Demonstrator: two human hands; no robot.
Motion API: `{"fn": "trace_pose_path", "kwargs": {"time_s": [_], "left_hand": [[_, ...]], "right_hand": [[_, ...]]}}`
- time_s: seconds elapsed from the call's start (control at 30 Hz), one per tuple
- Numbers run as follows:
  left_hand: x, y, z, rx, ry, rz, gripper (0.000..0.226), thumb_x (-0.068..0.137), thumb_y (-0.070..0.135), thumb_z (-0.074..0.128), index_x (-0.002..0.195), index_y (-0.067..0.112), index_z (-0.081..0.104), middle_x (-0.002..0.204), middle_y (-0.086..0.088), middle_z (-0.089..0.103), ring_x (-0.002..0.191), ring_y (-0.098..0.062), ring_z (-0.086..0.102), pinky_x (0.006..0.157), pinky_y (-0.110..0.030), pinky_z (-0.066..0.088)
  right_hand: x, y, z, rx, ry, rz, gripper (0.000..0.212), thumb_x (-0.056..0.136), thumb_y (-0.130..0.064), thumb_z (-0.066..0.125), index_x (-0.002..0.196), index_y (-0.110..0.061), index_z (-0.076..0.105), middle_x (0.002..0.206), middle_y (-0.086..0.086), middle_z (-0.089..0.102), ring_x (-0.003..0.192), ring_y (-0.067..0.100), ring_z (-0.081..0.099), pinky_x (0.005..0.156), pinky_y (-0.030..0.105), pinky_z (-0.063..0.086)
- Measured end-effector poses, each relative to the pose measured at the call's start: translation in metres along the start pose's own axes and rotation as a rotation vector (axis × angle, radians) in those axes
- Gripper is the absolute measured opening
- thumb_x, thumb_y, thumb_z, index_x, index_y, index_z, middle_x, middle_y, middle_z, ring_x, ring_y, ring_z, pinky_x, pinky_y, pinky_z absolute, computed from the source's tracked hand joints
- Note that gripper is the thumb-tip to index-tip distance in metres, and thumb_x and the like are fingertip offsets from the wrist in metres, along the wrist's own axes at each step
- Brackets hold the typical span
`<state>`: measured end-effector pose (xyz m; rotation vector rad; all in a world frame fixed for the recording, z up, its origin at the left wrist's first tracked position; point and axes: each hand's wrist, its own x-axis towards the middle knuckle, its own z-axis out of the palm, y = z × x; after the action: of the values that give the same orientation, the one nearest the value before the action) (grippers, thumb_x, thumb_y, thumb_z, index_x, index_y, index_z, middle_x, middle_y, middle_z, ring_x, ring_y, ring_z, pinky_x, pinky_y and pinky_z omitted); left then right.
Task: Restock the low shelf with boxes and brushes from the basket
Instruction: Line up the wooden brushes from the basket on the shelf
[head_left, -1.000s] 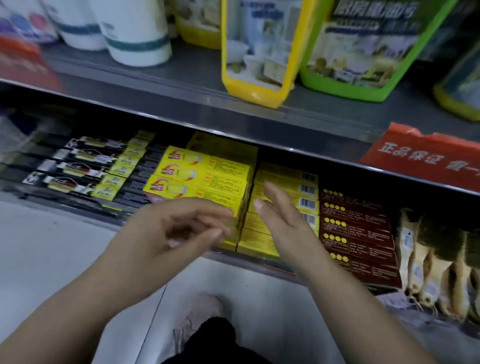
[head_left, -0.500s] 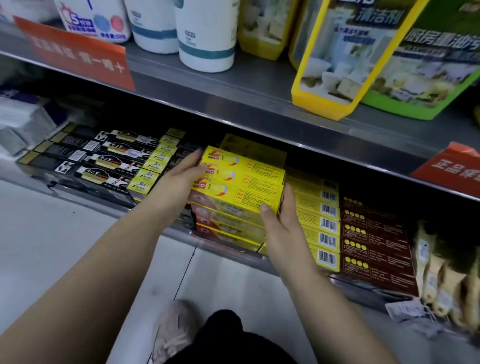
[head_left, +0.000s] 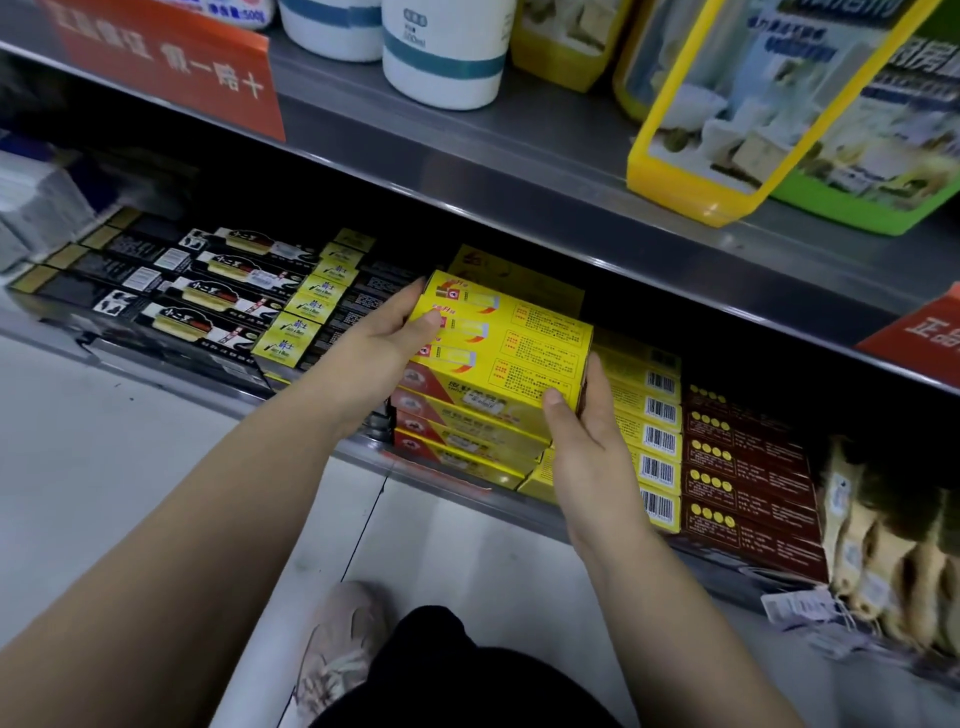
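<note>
A shop aisle; stocked shelves (head_left: 519, 171), barcoded boxes (head_left: 657, 441), red price signs (head_left: 171, 67)

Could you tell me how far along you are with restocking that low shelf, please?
Done: the low shelf already carries black boxes, barcoded yellow boxes and dark red boxes. In hand: left hand and right hand grip the ends of the top yellow boxes on the middle stack. Left: cannot tell; the basket is out of view.

Head camera looks down, close, at the low shelf (head_left: 363, 457).
</note>
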<state>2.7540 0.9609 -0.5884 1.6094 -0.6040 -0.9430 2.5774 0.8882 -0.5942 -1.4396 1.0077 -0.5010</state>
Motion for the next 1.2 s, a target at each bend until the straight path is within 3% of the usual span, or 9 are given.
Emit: {"fn": "trace_pose_path", "kwargs": {"time_s": [0.13, 0.3, 0.4, 0.47, 0.63, 0.77, 0.87, 0.93, 1.2], "left_hand": [[-0.008, -0.005, -0.010, 0.024, 0.086, 0.031, 0.050, 0.091, 0.050, 0.048, 0.140, 0.040, 0.039, 0.118, 0.033, 0.052, 0.108, 0.014, 0.047, 0.089, -0.013, 0.036], [-0.032, -0.025, -0.027, 0.047, 0.055, -0.024, 0.053, 0.089, 0.044, 0.049, 0.139, 0.030, 0.043, 0.140, 0.013, 0.049, 0.130, -0.007, 0.043, 0.110, -0.032, 0.030], [-0.045, -0.034, -0.012, 0.175, 0.042, -0.019, 0.021, 0.096, 0.007, 0.041, 0.110, 0.017, 0.054, 0.090, 0.034, 0.066, 0.089, 0.021, 0.054, 0.077, 0.003, 0.036], [-0.046, -0.035, -0.001, 0.231, 0.050, 0.006, 0.029, 0.097, 0.001, 0.039, 0.101, 0.026, 0.052, 0.069, 0.036, 0.062, 0.074, 0.022, 0.054, 0.061, 0.007, 0.034], [-0.042, -0.030, 0.005, 0.264, 0.073, 0.038, 0.058, 0.095, 0.017, 0.047, 0.148, 0.024, 0.022, 0.121, 0.007, 0.062, 0.114, -0.012, 0.055, 0.098, -0.024, 0.043], [-0.036, -0.029, 0.007, 0.389, 0.065, 0.069, 0.084, 0.085, 0.013, 0.065, 0.150, 0.024, 0.013, 0.107, 0.001, 0.063, 0.102, -0.015, 0.060, 0.097, -0.045, 0.047], [-0.028, -0.028, 0.007, 0.454, 0.114, 0.066, 0.078, 0.083, 0.017, 0.070, 0.146, 0.021, 0.025, 0.118, -0.001, 0.063, 0.109, -0.018, 0.060, 0.099, -0.045, 0.046], [-0.026, -0.028, 0.008, 0.442, 0.134, 0.068, 0.067, 0.083, 0.015, 0.069, 0.141, 0.017, 0.035, 0.116, -0.001, 0.064, 0.109, -0.018, 0.060, 0.099, -0.041, 0.047], [-0.024, -0.028, 0.011, 0.558, 0.221, 0.125, 0.049, 0.084, 0.018, 0.069, 0.128, 0.015, 0.048, 0.102, 0.003, 0.065, 0.090, -0.011, 0.060, 0.082, -0.029, 0.049]], "right_hand": [[-0.006, 0.009, -0.010, 0.033, 0.019, 0.020, 0.056, 0.095, -0.045, 0.043, 0.145, -0.046, 0.017, 0.138, -0.034, 0.025, 0.128, -0.007, 0.025, 0.101, 0.021, 0.020], [-0.023, 0.029, -0.012, 0.139, 0.041, 0.078, 0.035, 0.094, -0.043, 0.044, 0.129, -0.048, 0.045, 0.119, -0.040, 0.044, 0.128, -0.001, 0.038, 0.108, 0.026, 0.026], [-0.033, 0.029, -0.005, 0.253, 0.006, 0.094, 0.040, 0.080, -0.061, 0.046, 0.119, -0.051, 0.048, 0.121, -0.026, 0.051, 0.109, -0.012, 0.053, 0.107, 0.028, 0.029], [-0.035, 0.028, -0.004, 0.271, -0.006, 0.085, 0.067, 0.065, -0.075, 0.047, 0.127, -0.051, 0.040, 0.131, -0.022, 0.045, 0.101, -0.020, 0.053, 0.106, 0.028, 0.027], [-0.028, 0.024, -0.001, 0.006, -0.032, 0.039, 0.068, 0.093, -0.036, 0.052, 0.147, -0.041, 0.012, 0.143, -0.028, 0.024, 0.130, -0.009, 0.025, 0.102, 0.019, 0.022], [-0.018, 0.025, 0.005, -0.260, -0.039, 0.025, 0.069, 0.095, -0.024, 0.051, 0.150, -0.024, 0.008, 0.149, -0.008, 0.036, 0.134, 0.008, 0.038, 0.097, 0.018, 0.031], [-0.013, 0.020, 0.008, -0.443, 0.050, -0.021, 0.066, 0.098, -0.030, 0.043, 0.151, -0.015, 0.006, 0.093, -0.007, 0.063, 0.077, -0.008, 0.060, 0.059, 0.001, 0.038], [-0.010, 0.017, 0.008, -0.500, 0.108, -0.056, 0.064, 0.099, -0.028, 0.040, 0.150, -0.011, 0.006, 0.065, -0.013, 0.047, 0.050, -0.001, 0.052, 0.040, 0.006, 0.034], [-0.008, 0.022, 0.001, -0.515, 0.093, -0.033, 0.047, 0.100, -0.025, 0.039, 0.142, -0.005, 0.032, 0.103, 0.003, 0.059, 0.062, -0.004, 0.046, 0.049, 0.001, 0.036]]}}
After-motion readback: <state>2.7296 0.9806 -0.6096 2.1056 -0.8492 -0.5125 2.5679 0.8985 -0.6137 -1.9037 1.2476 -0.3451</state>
